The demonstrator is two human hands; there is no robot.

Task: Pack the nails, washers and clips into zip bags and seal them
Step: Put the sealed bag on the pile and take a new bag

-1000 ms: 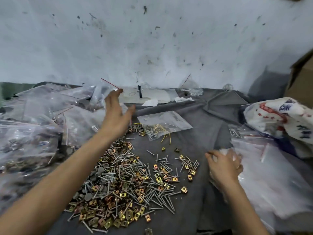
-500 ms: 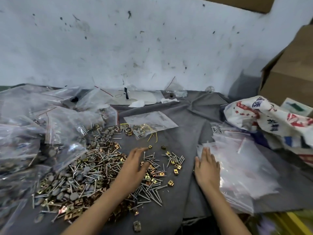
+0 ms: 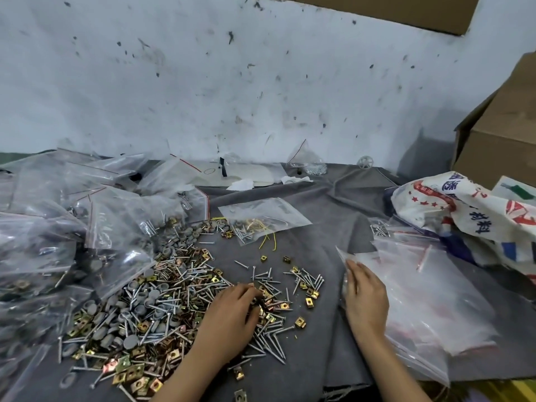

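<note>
This is looking like a small workshop or storeroom where hardware is being packed by hand. Nails, washers and clips are lying in one big loose heap on a grey cloth that is covering the work surface. Many filled bags are piling up on the left of the heap, and a stack of empty bags is lying on the right. The wall behind is showing bare white paint with many dark marks and scratches. Cardboard boxes are standing at the right edge, and a printed sack is lying crumpled just below them.
</note>
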